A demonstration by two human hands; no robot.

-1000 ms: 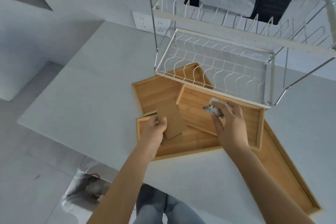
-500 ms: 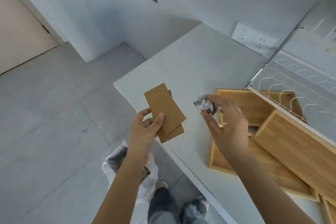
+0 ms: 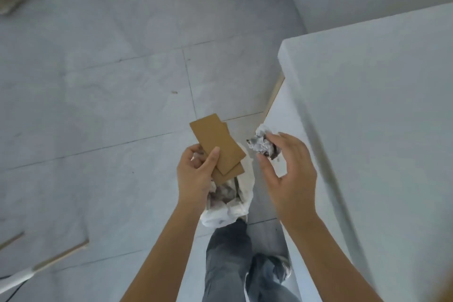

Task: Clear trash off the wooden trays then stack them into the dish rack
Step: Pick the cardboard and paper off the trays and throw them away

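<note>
Left hand (image 3: 196,174): thumb pinching two cardboard pieces (image 3: 217,148) against the fingers, directly above the white trash bag (image 3: 235,201).
Right hand (image 3: 286,174): fingertips loosely gripping a crumpled wad (image 3: 262,146), beside the bag's mouth rather than over it.
Wooden trays, dish rack: out of view.
Risk: a wad released here may miss; flat cardboard may glide past the opening.

Left hand (image 3: 196,174) pinches cardboard pieces (image 3: 217,146); right hand (image 3: 286,174) grips crumpled paper (image 3: 262,143).
</note>
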